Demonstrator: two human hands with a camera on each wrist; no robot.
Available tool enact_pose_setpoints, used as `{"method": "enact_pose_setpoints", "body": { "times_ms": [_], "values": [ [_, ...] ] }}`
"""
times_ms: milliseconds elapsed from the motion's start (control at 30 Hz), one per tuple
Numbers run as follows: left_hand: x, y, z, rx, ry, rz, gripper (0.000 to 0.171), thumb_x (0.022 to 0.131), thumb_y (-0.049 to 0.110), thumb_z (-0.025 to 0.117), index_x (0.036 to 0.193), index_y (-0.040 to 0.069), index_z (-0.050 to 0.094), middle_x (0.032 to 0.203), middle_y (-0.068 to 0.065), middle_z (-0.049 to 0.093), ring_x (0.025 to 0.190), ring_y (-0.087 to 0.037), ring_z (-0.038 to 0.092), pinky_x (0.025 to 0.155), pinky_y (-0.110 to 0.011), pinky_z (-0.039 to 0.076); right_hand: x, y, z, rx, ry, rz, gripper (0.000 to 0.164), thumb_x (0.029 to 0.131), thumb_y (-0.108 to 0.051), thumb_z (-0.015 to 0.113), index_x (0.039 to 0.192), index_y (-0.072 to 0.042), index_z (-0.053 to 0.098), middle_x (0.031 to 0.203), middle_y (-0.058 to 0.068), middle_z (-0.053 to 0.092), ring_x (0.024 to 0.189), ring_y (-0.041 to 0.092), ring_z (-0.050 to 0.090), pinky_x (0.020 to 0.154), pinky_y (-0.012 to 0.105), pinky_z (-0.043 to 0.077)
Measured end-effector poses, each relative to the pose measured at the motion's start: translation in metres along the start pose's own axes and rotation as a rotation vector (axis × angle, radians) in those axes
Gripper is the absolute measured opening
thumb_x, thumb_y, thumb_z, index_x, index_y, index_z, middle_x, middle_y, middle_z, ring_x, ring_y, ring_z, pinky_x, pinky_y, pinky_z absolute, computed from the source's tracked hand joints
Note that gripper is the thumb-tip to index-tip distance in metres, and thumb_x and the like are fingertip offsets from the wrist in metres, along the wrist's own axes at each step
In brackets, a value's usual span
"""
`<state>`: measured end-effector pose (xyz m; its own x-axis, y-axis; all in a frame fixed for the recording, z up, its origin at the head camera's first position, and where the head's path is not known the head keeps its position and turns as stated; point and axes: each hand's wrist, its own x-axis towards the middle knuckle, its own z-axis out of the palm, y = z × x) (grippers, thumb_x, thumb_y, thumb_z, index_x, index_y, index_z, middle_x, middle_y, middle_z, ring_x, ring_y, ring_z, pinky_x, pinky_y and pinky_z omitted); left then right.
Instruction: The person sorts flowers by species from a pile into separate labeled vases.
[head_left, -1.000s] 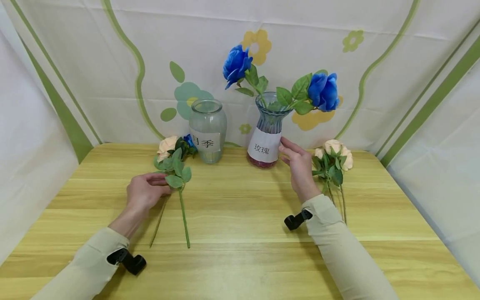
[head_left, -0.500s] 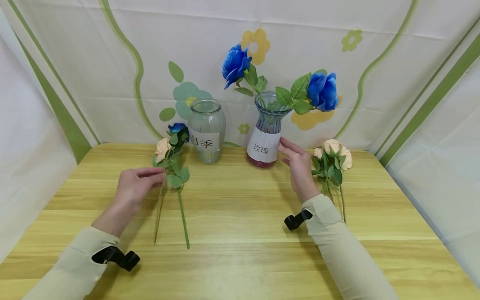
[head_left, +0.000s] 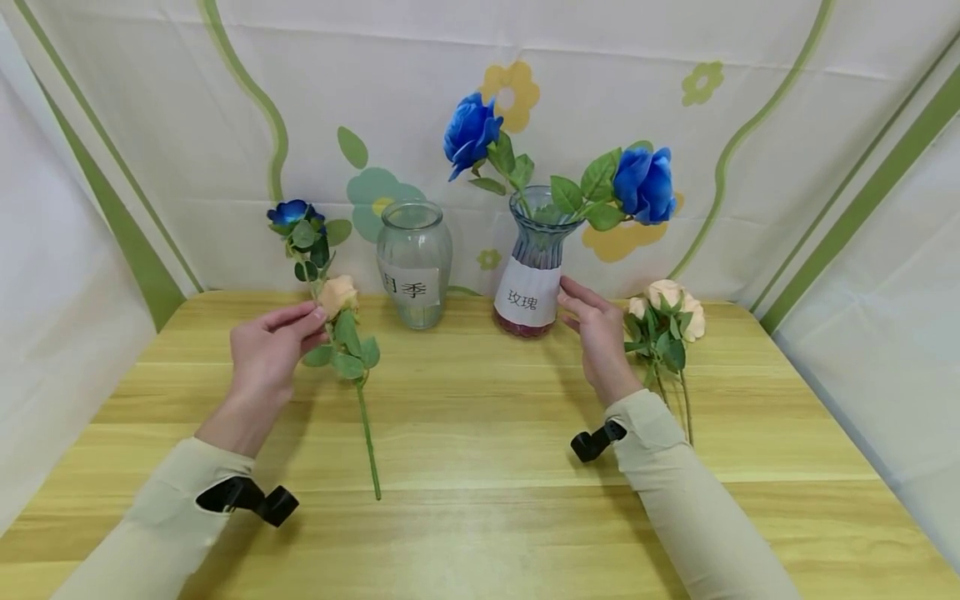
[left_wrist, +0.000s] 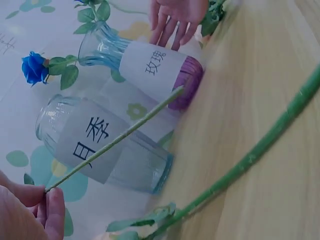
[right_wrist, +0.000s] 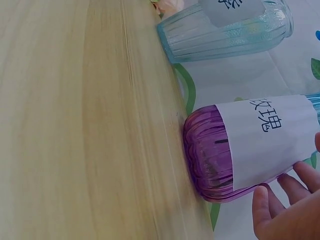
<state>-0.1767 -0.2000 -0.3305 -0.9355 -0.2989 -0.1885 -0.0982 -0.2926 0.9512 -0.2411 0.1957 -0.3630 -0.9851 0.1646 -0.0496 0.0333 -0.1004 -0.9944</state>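
Observation:
My left hand (head_left: 262, 350) pinches the stem of a blue rose (head_left: 295, 212) between thumb and fingertips, its bloom raised at the left. The stem (left_wrist: 117, 138) slants away from the fingers in the left wrist view. Close by, a peach rose (head_left: 340, 294) lies on the table, its green stem toward me. My right hand (head_left: 598, 337) rests its fingertips against the side of a blue-and-purple glass vase (head_left: 542, 250), labelled 玫瑰, which holds two large blue roses (head_left: 643, 183). The fingers (right_wrist: 292, 187) are loosely bent, not wrapped round it.
A pale glass vase (head_left: 414, 242) labelled 月季 stands left of the purple-based one, no flowers in it. Several peach roses (head_left: 671, 308) lie at the right of the wooden table (head_left: 480, 475). A patterned cloth (head_left: 600, 50) hangs right behind.
My left hand has taken hold of the blue rose's stem, lifting it off the table, and its bloom has moved up and left, away from the peach rose. The right hand stays put.

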Motion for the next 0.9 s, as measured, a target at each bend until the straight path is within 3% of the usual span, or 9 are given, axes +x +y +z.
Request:
{"method": "enact_pose_setpoints", "body": {
  "times_ms": [233,400,600,900],
  "values": [
    [0.002,0.007,0.013,-0.156,0.098,-0.019,0.015,0.091,-0.003,0.079,0.098,0.011,0.080,0.106,-0.002,0.074,0.079,-0.012,0.078,0.078,-0.021,0.064,0.000,0.000,0.001,-0.005,-0.002,0.004,0.046,0.106,-0.018,0.063,0.151,-0.010,0.060,0.162,0.001,0.055,0.151,0.017,0.046,0.125,0.048,0.040],
    [0.003,0.010,0.031,-0.292,0.147,0.003,0.016,0.088,-0.008,0.080,0.097,0.005,0.079,0.100,-0.005,0.074,0.075,-0.015,0.079,0.076,-0.024,0.065,0.000,0.000,-0.001,-0.009,0.001,0.004,0.046,0.106,-0.018,0.064,0.150,-0.011,0.061,0.160,0.000,0.056,0.150,0.017,0.047,0.124,0.047,0.042],
    [0.004,0.009,0.057,-0.464,0.157,0.049,0.018,0.084,-0.013,0.081,0.097,-0.002,0.075,0.090,-0.009,0.076,0.079,-0.021,0.080,0.077,-0.030,0.066,0.000,0.000,-0.002,-0.018,-0.001,0.004,0.046,0.105,-0.019,0.064,0.151,-0.012,0.060,0.161,0.000,0.056,0.151,0.017,0.047,0.124,0.046,0.042],
    [0.004,0.018,0.096,-0.573,0.158,0.146,0.015,0.084,-0.010,0.083,0.090,-0.002,0.072,0.085,-0.010,0.077,0.078,-0.022,0.079,0.080,-0.031,0.066,0.000,-0.001,-0.001,-0.025,-0.003,-0.003,0.047,0.105,-0.019,0.064,0.151,-0.011,0.059,0.162,0.001,0.055,0.152,0.017,0.047,0.124,0.047,0.042]
  ]
}}
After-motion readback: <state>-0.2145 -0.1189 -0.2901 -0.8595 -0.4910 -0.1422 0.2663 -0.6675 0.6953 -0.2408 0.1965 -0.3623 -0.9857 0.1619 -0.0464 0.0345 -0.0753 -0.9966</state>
